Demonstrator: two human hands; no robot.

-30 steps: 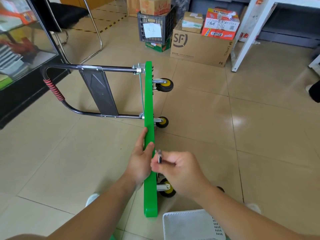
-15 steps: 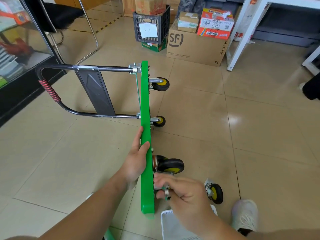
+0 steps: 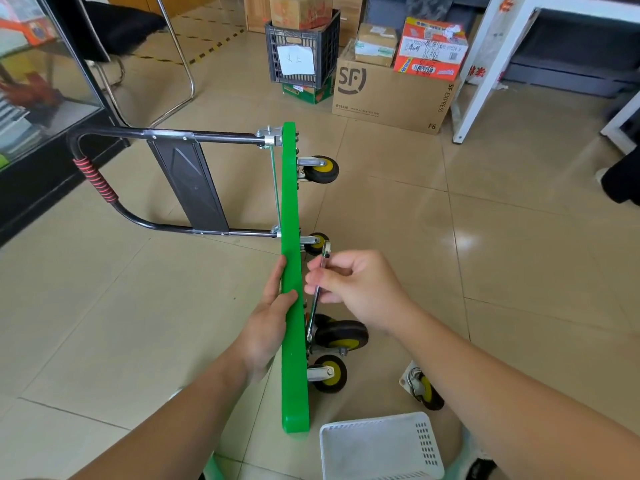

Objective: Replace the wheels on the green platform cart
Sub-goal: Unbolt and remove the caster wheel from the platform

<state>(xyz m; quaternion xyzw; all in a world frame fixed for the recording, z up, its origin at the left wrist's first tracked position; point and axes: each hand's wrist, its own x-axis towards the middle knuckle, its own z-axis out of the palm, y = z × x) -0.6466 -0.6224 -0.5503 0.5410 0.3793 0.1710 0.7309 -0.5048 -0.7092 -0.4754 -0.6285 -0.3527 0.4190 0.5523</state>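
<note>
Fingers of left hand (image 3: 271,318) clasping slick green cart (image 3: 294,375) edge, right hand (image 3: 362,291) pinching slim steel wrench (image 3: 314,310)

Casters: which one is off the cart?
The loose caster lying on the floor beside the white basket; the others sit against the green deck.

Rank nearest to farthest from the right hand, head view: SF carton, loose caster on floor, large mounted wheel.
1. Large mounted wheel: just below the right hand, by the wrench's lower end.
2. Loose caster: lying unmounted, lower right.
3. SF carton: far back, right of the black crate.
</note>
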